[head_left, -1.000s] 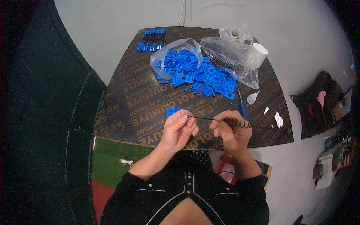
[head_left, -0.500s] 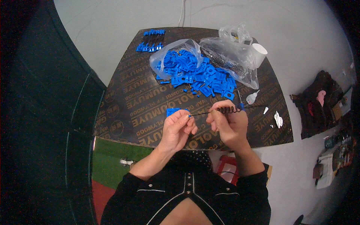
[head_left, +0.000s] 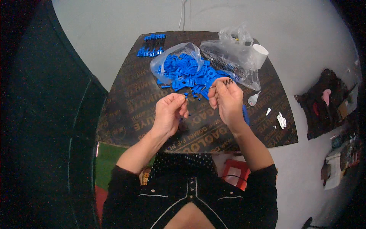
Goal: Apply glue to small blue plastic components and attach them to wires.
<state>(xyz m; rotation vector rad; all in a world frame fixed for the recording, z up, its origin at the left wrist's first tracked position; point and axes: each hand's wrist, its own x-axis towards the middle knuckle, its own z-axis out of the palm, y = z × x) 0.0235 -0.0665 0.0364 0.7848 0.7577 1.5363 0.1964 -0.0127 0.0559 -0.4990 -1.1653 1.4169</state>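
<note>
My left hand [head_left: 169, 114] is closed in a pinch, with a small blue plastic piece [head_left: 186, 94] showing at the fingertips. To its right, my right hand [head_left: 228, 100] pinches a black coiled cord [head_left: 228, 81], whose coils stick out past the thumb and finger toward the far right. Between the hands, no strand of cord can be made out. Just beyond them lies a heap of flat blue plastic parts [head_left: 183, 66], some with round holes, partly inside a clear plastic bag [head_left: 156, 68]. Another blue part [head_left: 246, 114] is half hidden behind my right wrist.
At the far left, blue pieces joined by black coils [head_left: 152, 44] lie in a row. A second clear bag [head_left: 249, 78] holds black coils, beside a white cup [head_left: 260, 56]. Crumpled white scraps [head_left: 281, 120] and a pale flat piece [head_left: 253, 99] lie on the right of the dark table [head_left: 267, 129].
Both hands have moved away from me, toward the blue heap, and slightly farther apart. The straight black strand that ran between them no longer shows.
</note>
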